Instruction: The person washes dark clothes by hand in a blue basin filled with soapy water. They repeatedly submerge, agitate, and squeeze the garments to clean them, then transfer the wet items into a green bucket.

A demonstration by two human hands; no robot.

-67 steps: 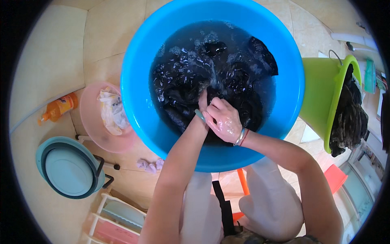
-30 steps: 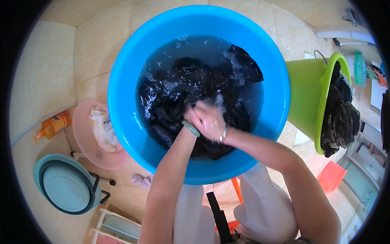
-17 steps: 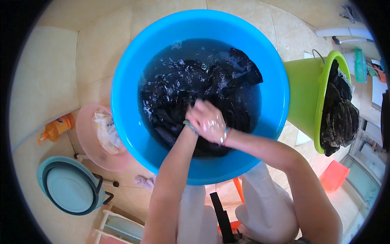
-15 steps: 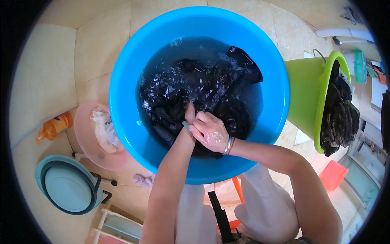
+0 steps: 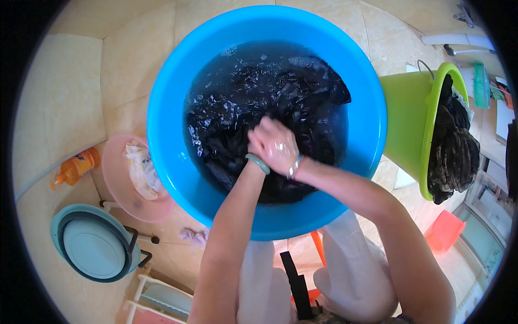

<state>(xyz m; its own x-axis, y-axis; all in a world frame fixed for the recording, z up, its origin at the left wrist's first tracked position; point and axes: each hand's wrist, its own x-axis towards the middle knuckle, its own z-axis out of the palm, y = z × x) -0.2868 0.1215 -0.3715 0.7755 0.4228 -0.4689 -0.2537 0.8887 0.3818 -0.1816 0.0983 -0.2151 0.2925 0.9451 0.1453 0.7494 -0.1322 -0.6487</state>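
A large blue tub [image 5: 167, 108] holds dark, murky water with soaked black clothes [image 5: 237, 119] bunched in it. Over the near middle of the tub, my right hand [image 5: 276, 146] is closed like a fist, slightly blurred, low over the wet cloth. What its fingers hold, if anything, is hidden. My left forearm [image 5: 234, 200] reaches in from below, a pale green bangle [image 5: 258, 164] round its wrist. Past the bangle, my left hand is hidden beneath the right one and among the black cloth. A thin bracelet [image 5: 294, 167] circles my right wrist.
At the right, a tilted lime-green bucket [image 5: 404, 124] has dark clothes [image 5: 453, 151] over its rim. On the left are a pink basin [image 5: 121, 191] with light cloth, an orange bottle [image 5: 75, 167] and a teal folding basin [image 5: 94, 248]. A red container [image 5: 445, 231] stands at lower right.
My right hand has moved up and away from me over the cloth. The left wrist has shifted slightly right, and its hand is now covered. The black clothes have shifted in the water.
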